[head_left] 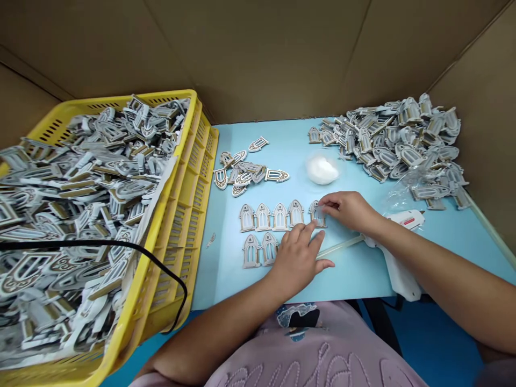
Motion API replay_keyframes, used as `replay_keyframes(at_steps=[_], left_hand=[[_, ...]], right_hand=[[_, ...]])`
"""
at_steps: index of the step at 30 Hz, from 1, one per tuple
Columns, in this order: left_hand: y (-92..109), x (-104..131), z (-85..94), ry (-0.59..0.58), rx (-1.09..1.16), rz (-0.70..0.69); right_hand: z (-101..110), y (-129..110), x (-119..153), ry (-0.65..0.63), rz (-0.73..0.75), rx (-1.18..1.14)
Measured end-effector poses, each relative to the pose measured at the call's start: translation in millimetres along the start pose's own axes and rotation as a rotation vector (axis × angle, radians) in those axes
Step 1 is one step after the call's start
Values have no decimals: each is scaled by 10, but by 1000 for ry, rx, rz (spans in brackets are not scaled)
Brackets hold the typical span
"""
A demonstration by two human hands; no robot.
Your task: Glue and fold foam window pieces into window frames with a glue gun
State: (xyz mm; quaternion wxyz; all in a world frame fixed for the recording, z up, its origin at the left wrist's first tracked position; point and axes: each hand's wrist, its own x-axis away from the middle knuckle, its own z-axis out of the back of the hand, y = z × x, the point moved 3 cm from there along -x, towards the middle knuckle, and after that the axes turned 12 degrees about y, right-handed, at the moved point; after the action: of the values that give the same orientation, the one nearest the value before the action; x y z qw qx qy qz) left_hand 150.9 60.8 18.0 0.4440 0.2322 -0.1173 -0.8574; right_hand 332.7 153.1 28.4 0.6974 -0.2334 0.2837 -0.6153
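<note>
Several small arched window frames, grey-white with gold edges, lie in two rows on the light blue table. My right hand [349, 209] pinches what looks like a small translucent piece at the right side of the last arched frame [317, 214] in the upper row. Palm down, my left hand [298, 255] has its fingers spread, with fingertips by the bottom of that same frame. It partly covers the lower row, where two frames show, one of them a whole arched frame [251, 251]. Beyond my right hand sits a white heap in a clear round holder [322, 167].
A yellow crate [189, 156] full of frames stands at left, a black cable [141, 248] crossing it. Loose frames [245, 173] lie near it. At back right is a big frame pile [391, 137]. A white glue gun [397, 263] with glue stick lies under my right forearm. Cardboard walls surround the table.
</note>
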Motion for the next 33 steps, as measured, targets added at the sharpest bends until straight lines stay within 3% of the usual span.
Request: replay_keyframes(at_steps=[4, 11, 22, 29, 33], left_hand=[[20, 47, -77, -22, -170, -30], [7, 58, -92, -26, -208, -6], [4, 46, -34, -44, -133, 30], [-53, 9, 25, -104, -58, 51], [-75, -12, 62, -136, -27, 65]], right_hand=[[-133, 42, 12, -29, 135, 51], [-213, 64, 98, -50, 259, 66], [-141, 65, 74, -57, 162, -14], [-155, 32, 5, -153, 249, 12], [-149, 17, 20, -120, 305, 102]])
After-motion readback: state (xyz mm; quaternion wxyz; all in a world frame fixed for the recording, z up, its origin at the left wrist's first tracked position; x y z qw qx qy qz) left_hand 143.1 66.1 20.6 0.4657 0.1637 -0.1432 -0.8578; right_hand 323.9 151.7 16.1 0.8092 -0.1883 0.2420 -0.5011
